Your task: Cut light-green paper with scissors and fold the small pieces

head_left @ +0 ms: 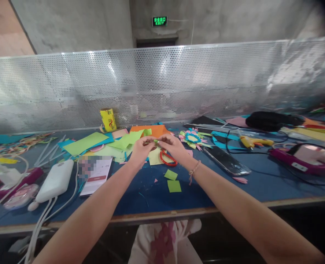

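Observation:
Both my hands meet over the middle of the blue table [140, 200]. My left hand [140, 148] and my right hand [171, 145] pinch a small green paper piece [155, 140] between their fingertips. Under my right hand lie red-handled scissors [168, 159] on a pale yellow paper [154, 157]. Two small green paper squares [173, 181] lie nearer to me. A layered paper flower [192, 137] sits to the right of my hands. Green sheets [85, 143] and an orange sheet [148, 129] lie behind.
At left are a white power bank [56, 180] with cables, a card [95, 175] and a yellow packet [108, 119]. At right lie a phone [226, 160], a yellow glue gun [249, 141], a pink device [305, 158] and a black bag [269, 120]. A perforated metal screen [162, 84] backs the table.

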Available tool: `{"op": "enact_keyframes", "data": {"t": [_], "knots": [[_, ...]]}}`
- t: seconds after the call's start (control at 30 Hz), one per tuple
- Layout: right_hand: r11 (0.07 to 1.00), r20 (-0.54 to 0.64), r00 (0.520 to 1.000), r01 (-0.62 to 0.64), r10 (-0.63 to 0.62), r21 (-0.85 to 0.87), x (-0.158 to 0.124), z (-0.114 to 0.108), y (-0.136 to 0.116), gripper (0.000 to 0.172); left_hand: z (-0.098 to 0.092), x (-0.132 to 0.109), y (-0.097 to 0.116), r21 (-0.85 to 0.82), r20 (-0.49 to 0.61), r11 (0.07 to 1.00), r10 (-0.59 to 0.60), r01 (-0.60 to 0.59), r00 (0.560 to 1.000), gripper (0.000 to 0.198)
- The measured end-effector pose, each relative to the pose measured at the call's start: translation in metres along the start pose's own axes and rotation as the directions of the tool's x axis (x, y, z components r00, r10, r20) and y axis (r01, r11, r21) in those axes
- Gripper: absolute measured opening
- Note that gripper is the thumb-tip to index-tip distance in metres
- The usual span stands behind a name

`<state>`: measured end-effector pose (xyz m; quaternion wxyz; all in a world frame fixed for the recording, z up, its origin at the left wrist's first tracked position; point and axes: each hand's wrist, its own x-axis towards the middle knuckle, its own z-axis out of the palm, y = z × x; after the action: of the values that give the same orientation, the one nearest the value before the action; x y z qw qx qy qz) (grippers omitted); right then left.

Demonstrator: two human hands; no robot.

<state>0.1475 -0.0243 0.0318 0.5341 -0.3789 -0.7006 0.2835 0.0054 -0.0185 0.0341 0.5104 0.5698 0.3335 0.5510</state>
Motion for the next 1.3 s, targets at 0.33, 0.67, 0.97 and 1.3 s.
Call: {"op": "enact_keyframes", "data": {"t": [0.33,0.67,0.97,1.3], "knots": [[0.999,0.011,0.999,-0.04,0.04,-0.011,0.001,-0.003,0.003,0.014,0.001,-0.003,0.004,-0.017,-0.021,1.0,0.016,-0.016,1.0,0.033],[0.992,0.039,0.992,-0.12,0.121,-0.033,0.002,-0.008,-0.004,0.013,-0.001,-0.003,0.008,0.08,-0.037,0.99,-0.11,0.112,0.993,0.022],[0.962,0.111,0.963,-0.256,0.246,0.09,0.002,-0.012,-0.004,0.013,-0.003,-0.002,0.007,0.157,-0.013,0.983,-0.09,0.091,0.996,0.022],[0.99,0.126,0.99,-0.05,0.067,-0.131,0.003,-0.015,0.0,0.012,-0.007,0.0,0.005,0.168,0.051,0.979,-0.124,0.114,0.991,0.015]]}}
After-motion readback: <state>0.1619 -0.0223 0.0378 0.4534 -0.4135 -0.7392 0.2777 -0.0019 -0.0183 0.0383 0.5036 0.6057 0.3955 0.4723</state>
